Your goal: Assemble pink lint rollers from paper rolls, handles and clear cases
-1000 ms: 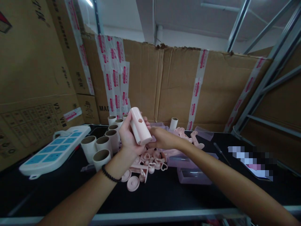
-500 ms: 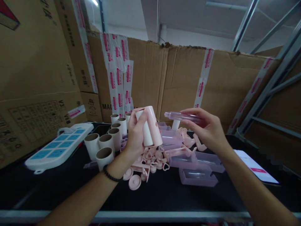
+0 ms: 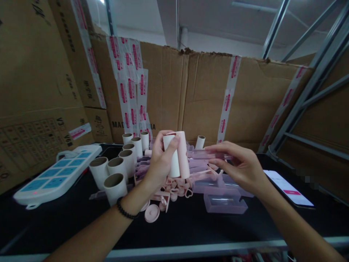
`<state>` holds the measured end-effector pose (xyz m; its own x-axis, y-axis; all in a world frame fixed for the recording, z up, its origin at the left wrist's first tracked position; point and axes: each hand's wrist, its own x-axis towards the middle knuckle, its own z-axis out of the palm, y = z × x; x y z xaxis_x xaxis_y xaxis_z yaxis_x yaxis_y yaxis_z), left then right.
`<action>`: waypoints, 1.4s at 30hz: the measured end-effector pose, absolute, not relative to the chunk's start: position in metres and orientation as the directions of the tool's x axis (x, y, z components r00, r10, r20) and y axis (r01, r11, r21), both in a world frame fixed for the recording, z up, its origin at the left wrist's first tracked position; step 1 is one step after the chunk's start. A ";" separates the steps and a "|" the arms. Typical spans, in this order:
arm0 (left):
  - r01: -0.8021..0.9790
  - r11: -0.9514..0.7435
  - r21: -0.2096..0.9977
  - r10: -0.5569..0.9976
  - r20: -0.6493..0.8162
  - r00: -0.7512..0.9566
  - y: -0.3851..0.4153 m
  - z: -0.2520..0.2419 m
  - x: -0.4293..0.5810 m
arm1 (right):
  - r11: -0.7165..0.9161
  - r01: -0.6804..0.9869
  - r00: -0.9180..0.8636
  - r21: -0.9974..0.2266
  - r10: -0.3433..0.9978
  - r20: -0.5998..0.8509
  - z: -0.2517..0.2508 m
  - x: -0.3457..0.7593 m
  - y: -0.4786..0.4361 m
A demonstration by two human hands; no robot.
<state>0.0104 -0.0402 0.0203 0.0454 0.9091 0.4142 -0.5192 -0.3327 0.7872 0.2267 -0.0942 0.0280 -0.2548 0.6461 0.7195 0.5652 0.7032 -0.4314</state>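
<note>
A black tabletop lies nearest, with a round pink cap and a clear lilac tray on it. Above a pile of pink parts, the left hand is clamped around a white roll seated in a pink cover, held upright. The right hand pinches a clear lilac bar; half a second ago it was raised and apart, and now it is lowered so its tip meets the cover. Cardboard tubes stand left, a phone lies right, and boxes rise behind.
</note>
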 end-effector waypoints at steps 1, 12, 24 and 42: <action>-0.525 -0.326 0.786 0.911 0.409 0.046 -0.041 0.021 0.011 | 0.690 0.571 -0.242 -0.444 0.658 0.713 0.027 0.227 -0.095; -0.450 -0.402 0.797 0.886 0.463 0.028 -0.045 0.018 0.011 | 0.621 0.541 -0.189 -0.567 0.746 0.638 0.023 0.227 -0.095; -0.489 -0.357 0.796 0.911 0.413 0.008 -0.057 0.018 0.018 | 0.662 0.551 -0.210 -0.508 0.699 0.684 0.022 0.218 -0.101; -0.095 -0.541 0.836 0.754 0.531 0.387 -0.042 0.007 0.019 | 0.596 0.163 0.104 -0.786 0.782 0.614 0.028 0.208 -0.066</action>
<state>0.0186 -0.0418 0.0068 0.3866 0.7537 0.5315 -0.0950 -0.5407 0.8358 0.2076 -0.0656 0.0282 0.1040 0.7821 0.6144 0.1630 0.5960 -0.7863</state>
